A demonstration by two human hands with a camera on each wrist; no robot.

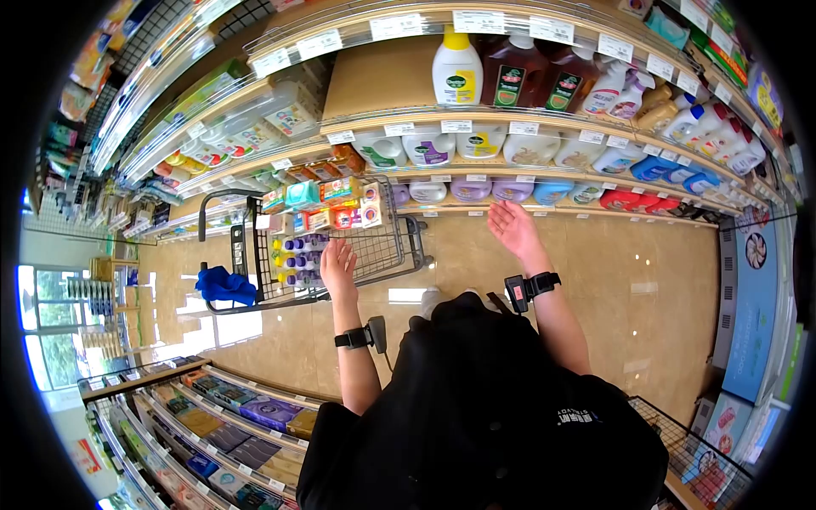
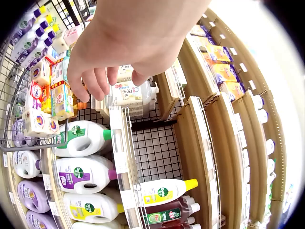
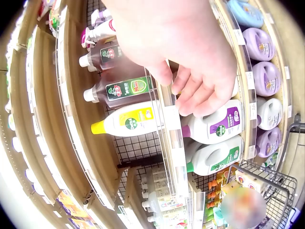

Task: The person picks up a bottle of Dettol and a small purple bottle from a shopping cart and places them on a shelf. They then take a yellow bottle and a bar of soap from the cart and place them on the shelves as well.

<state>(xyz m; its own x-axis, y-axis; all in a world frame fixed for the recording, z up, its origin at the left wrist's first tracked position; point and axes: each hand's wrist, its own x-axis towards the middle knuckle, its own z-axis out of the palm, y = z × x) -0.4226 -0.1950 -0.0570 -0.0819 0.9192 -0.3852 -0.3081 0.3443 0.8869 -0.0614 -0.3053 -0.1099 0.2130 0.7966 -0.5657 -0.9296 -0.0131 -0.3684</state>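
My left hand hovers at the edge of the shopping cart, fingers loosely bent and holding nothing. Within the cart lie boxed packs and bottles with purple and yellow caps. My right hand is held out before the lower shelves, palm partly up, with nothing in it. Ahead of it are purple bottles and a blue bottle. A white bottle with a yellow cap stands on the shelf above, beside dark brown bottles with green labels.
White jugs line the middle shelf. A bare stretch of shelf lies left of the yellow-capped bottle. A blue cloth hangs at the cart's handle end. Boxed goods fill a shelf unit behind, and a blue display panel stands at right.
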